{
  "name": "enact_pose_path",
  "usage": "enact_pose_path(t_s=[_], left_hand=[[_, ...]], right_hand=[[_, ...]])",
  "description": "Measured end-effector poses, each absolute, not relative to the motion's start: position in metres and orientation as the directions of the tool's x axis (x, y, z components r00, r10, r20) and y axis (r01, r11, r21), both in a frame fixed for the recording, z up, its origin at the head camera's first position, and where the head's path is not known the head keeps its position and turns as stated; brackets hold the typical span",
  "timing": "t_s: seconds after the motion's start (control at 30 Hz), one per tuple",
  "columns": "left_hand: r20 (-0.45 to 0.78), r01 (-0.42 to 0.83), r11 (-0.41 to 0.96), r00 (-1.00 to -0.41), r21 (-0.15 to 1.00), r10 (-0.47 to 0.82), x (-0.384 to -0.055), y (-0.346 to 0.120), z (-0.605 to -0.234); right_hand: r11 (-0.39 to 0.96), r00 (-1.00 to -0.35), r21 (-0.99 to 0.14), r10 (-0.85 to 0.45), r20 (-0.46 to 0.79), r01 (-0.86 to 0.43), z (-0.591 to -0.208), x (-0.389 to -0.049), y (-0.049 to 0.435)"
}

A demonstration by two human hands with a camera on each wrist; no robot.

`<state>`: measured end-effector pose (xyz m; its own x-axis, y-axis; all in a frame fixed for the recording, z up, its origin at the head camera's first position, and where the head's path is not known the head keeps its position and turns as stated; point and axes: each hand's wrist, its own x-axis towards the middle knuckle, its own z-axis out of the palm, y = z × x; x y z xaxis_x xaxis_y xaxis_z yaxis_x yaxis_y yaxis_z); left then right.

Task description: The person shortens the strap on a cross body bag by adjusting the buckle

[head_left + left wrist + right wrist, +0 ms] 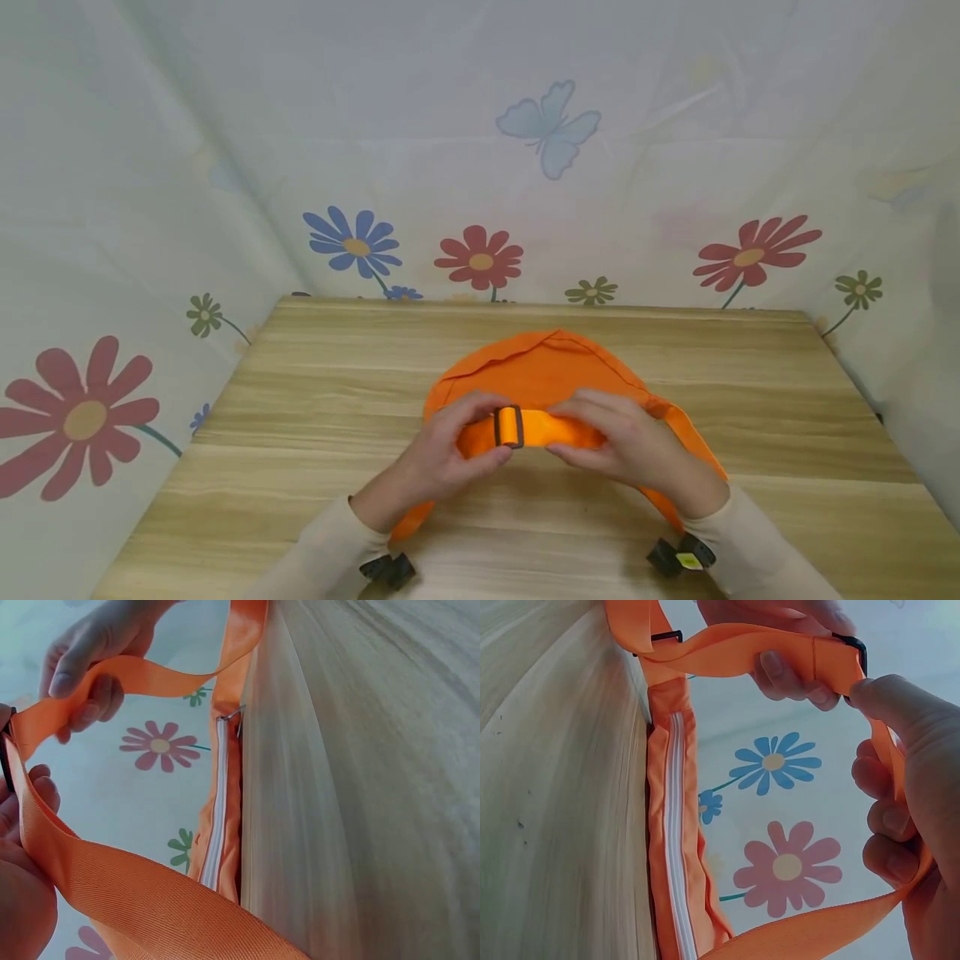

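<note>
An orange fabric bag [551, 371] lies on the table, with its webbing strap [542, 427] raised in front of it. My left hand [444, 454] pinches the strap at a black slider buckle [520, 427], thumb below and fingers above. My right hand [637, 442] grips the strap a little to the right of the buckle. In the right wrist view, that hand's thumb [900, 705] reaches close to the buckle's edge. A pale zipper [676, 832] runs along the bag's near side. A second black fitting [667, 636] shows near one end of the strap.
The wood-grain table [322, 375] extends around the bag. A white backdrop [405, 108] printed with flowers and a butterfly stands behind and beside it. Black wrist devices [388, 570] sit below both cream sleeves [757, 542].
</note>
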<state>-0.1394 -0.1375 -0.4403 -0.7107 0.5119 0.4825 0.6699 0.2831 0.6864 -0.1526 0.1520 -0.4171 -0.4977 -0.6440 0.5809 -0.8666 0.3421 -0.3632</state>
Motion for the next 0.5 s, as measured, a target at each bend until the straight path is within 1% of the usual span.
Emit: enact_pose_path(t_s=[0.17,0.33,0.4,0.5], left_hand=[[0.452,0.646,0.298,-0.729,0.703,0.514,-0.138,-0.136,-0.440],[0.462,0.662,0.268,-0.706,0.700,0.537,-0.139,-0.134,-0.441],[0.475,0.673,0.253,-0.694,0.695,0.541,-0.140,-0.133,-0.442],[0.488,0.682,0.257,-0.691,0.685,0.533,-0.140,-0.132,-0.443]], right_hand=[[0.348,-0.495,-0.353,-0.656,0.570,-0.869,-0.418,-0.152,0.148],[0.350,-0.492,-0.347,-0.661,0.566,-0.870,-0.417,-0.150,0.141],[0.327,-0.488,-0.367,-0.664,0.566,-0.871,-0.417,-0.150,0.138],[0.294,-0.478,-0.387,-0.667,0.571,-0.874,-0.418,-0.151,0.135]])
